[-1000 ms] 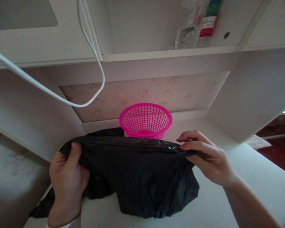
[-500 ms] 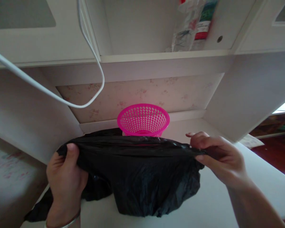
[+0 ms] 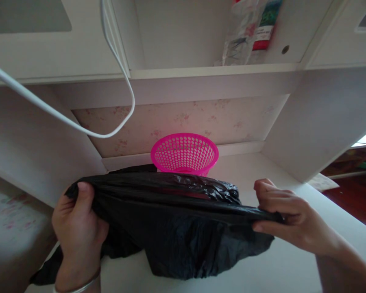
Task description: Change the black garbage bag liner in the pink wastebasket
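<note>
A black plastic bag (image 3: pixel 183 228) is stretched sideways between my two hands above the white surface. My left hand (image 3: pixel 81 219) grips the bag's left edge, thumb pressed on top. On the other side, my right hand (image 3: pixel 288 211) pinches the bag's right edge between thumb and fingers. The bag's mouth gapes a little along the top, its far edge sagging toward the back. Just behind it stands a pink perforated plastic basket (image 3: pixel 186 152), its lower part hidden by the bag. More black plastic (image 3: pixel 49 266) trails beneath and left of my left wrist.
A white cable (image 3: pixel 110 132) hangs in a loop at upper left. Overhead is a white cabinet shelf (image 3: pixel 213 73) with a clear plastic package (image 3: pixel 239 44) and a red-and-green package (image 3: pixel 265 28). White side panels (image 3: pixel 320 114) flank the white tabletop (image 3: pixel 238 165).
My right hand has shifted right and slightly down, pulling one edge of the bag tighter. My left hand has moved a little left. The bag's mouth has parted near the right.
</note>
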### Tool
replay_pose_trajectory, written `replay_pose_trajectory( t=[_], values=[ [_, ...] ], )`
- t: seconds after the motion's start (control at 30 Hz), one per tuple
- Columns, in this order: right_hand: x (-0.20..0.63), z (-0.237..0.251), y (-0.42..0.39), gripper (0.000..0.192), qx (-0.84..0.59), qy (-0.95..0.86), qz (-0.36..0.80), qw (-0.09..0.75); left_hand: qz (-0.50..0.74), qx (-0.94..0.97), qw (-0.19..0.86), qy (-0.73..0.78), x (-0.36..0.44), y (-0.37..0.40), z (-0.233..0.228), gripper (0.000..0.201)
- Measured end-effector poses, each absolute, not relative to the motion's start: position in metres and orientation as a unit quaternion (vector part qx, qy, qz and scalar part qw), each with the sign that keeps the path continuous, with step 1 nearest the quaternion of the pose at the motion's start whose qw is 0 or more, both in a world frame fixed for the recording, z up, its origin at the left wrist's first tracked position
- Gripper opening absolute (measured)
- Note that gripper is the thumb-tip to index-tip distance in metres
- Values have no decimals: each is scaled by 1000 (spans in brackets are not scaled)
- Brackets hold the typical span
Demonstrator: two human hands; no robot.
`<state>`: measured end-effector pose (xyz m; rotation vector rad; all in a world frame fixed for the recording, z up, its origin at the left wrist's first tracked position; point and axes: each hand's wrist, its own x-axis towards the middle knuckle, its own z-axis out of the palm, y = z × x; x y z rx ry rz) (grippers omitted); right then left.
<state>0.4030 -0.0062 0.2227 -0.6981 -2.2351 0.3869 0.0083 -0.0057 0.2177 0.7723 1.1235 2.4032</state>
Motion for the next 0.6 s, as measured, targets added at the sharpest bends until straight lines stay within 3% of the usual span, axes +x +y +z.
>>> replay_pose_trajectory(
  t=[0.17,0.37,0.5,0.6],
  values=[
    [422,222,-7,37,-230,-804,247,490,854,291,188,389,10,-5,217,26],
    [451,221,-11,31,-243,-797,341,436,847,290,178,409,-3,-3,216,30],
    [472,215,-11,5,-354,-790,227,447,850,287,173,407,-8,-1,216,32],
    [480,209,-11,34,-473,-736,113,471,847,289,165,415,-9,2,215,32]
  ],
)
